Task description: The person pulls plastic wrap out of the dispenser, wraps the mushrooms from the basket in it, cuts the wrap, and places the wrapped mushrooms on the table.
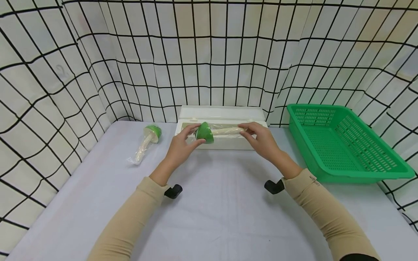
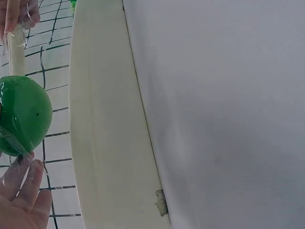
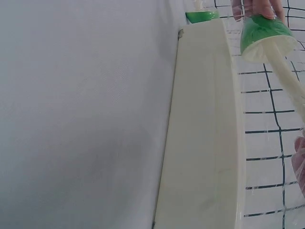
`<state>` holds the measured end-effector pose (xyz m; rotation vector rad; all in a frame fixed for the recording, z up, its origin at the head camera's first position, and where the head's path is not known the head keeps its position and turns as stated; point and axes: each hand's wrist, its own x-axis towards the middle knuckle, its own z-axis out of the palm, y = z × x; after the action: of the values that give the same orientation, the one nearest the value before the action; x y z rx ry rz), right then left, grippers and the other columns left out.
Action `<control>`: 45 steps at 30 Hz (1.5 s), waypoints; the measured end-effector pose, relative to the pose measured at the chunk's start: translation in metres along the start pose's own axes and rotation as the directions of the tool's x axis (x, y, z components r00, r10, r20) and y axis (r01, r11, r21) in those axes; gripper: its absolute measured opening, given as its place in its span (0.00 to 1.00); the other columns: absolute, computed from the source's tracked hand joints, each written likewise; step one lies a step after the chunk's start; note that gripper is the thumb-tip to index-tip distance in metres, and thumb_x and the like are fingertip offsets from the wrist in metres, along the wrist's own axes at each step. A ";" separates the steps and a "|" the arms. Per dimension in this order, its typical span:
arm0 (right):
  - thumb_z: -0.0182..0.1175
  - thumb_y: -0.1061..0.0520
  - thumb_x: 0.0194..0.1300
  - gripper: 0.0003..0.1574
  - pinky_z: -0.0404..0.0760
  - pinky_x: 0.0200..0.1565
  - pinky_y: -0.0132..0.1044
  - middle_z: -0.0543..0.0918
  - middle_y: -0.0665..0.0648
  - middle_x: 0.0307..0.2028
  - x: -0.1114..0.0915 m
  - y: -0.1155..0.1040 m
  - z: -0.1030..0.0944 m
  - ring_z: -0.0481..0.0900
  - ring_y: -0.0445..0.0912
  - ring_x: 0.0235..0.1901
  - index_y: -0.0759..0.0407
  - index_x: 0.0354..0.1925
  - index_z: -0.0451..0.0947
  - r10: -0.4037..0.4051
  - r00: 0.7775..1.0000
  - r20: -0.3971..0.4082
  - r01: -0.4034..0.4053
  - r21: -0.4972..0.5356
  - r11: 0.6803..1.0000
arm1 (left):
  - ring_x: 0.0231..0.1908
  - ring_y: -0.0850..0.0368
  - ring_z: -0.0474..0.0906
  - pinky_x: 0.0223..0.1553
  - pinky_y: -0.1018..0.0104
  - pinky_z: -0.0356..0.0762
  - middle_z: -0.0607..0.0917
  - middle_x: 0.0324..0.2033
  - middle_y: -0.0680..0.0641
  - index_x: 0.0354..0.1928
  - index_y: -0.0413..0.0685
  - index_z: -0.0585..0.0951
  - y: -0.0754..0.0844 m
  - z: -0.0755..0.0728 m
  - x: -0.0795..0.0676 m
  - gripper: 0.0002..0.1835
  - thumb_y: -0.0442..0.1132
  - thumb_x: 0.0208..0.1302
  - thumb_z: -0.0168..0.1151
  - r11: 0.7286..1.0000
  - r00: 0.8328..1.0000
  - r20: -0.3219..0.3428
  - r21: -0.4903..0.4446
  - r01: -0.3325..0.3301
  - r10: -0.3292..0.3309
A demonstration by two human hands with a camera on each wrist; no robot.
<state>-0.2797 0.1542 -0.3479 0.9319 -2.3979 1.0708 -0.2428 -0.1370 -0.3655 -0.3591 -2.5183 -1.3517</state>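
A mushroom-shaped piece with a green cap and a long cream stem, wrapped in clear plastic, lies sideways between my hands. My left hand pinches its cap between thumb and fingers. At the stem's far end, my right hand pinches the wrapped tip. Both hands hold it over a white box whose lid stands raised at the back. Against the wire grid, the left wrist view shows the glossy cap; the right wrist view shows its pale underside. The box's inside is mostly hidden.
Left of the box, a second wrapped green-capped mushroom lies on the white cloth. A green perforated basket stands at the right. Black wire grid panels enclose the back and sides.
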 end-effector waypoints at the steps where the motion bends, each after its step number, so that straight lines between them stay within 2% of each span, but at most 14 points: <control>1: 0.64 0.64 0.72 0.18 0.84 0.49 0.48 0.85 0.62 0.48 0.000 0.000 0.000 0.83 0.54 0.44 0.67 0.58 0.81 0.003 1.000 -0.008 -0.003 0.007 1.000 | 0.68 0.43 0.70 0.68 0.46 0.66 0.76 0.68 0.42 0.71 0.51 0.73 0.000 0.000 0.000 0.33 0.45 0.67 0.71 1.000 1.000 -0.003 0.001 -0.003 0.003; 6: 0.63 0.64 0.72 0.17 0.83 0.49 0.49 0.86 0.63 0.46 0.003 -0.002 0.000 0.82 0.54 0.43 0.67 0.58 0.82 0.006 0.999 -0.048 -0.005 0.025 1.000 | 0.68 0.44 0.70 0.68 0.47 0.67 0.76 0.68 0.43 0.72 0.51 0.72 0.003 -0.001 0.001 0.33 0.45 0.67 0.71 1.000 1.000 -0.017 0.003 -0.008 0.008; 12: 0.64 0.65 0.71 0.17 0.83 0.50 0.49 0.85 0.63 0.43 0.006 -0.004 -0.003 0.82 0.54 0.42 0.67 0.57 0.82 0.004 0.997 -0.079 -0.002 0.020 1.000 | 0.69 0.43 0.70 0.67 0.45 0.68 0.75 0.69 0.41 0.73 0.48 0.69 0.007 -0.001 0.004 0.34 0.45 0.68 0.70 0.999 0.998 -0.042 -0.001 -0.046 0.046; 20: 0.64 0.65 0.71 0.18 0.83 0.51 0.51 0.85 0.64 0.45 0.008 -0.006 -0.006 0.82 0.55 0.44 0.67 0.58 0.82 0.017 0.995 -0.100 -0.014 0.029 0.999 | 0.70 0.41 0.68 0.67 0.40 0.67 0.76 0.68 0.39 0.71 0.44 0.71 0.014 -0.002 0.007 0.31 0.43 0.70 0.68 0.997 0.996 -0.057 0.008 -0.072 0.072; 26: 0.64 0.66 0.71 0.17 0.83 0.50 0.51 0.85 0.64 0.42 0.010 -0.006 -0.007 0.83 0.57 0.43 0.68 0.57 0.82 -0.004 0.991 -0.137 0.009 0.034 0.999 | 0.69 0.40 0.69 0.68 0.41 0.67 0.76 0.67 0.38 0.71 0.42 0.71 0.017 -0.003 0.010 0.30 0.43 0.71 0.67 0.994 0.991 -0.073 0.011 -0.110 0.111; 35: 0.63 0.66 0.71 0.17 0.82 0.53 0.50 0.85 0.65 0.45 0.012 -0.010 -0.010 0.82 0.56 0.46 0.68 0.57 0.82 0.023 0.986 -0.166 -0.011 0.070 0.997 | 0.69 0.41 0.70 0.66 0.43 0.70 0.78 0.66 0.40 0.70 0.41 0.72 0.021 -0.004 0.013 0.30 0.42 0.71 0.67 0.989 0.984 -0.101 0.000 -0.149 0.148; 45: 0.64 0.65 0.71 0.16 0.81 0.51 0.41 0.86 0.64 0.46 0.015 -0.015 -0.012 0.82 0.54 0.47 0.68 0.56 0.83 0.017 0.980 -0.199 -0.001 0.077 0.997 | 0.67 0.43 0.72 0.64 0.43 0.72 0.79 0.64 0.40 0.69 0.42 0.74 0.026 -0.007 0.014 0.28 0.42 0.70 0.68 0.987 0.979 -0.128 -0.018 -0.160 0.156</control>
<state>-0.2795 0.1498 -0.3241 0.7969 -2.2133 1.2061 -0.2466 -0.1276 -0.3363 -0.4540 -2.3171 -1.3071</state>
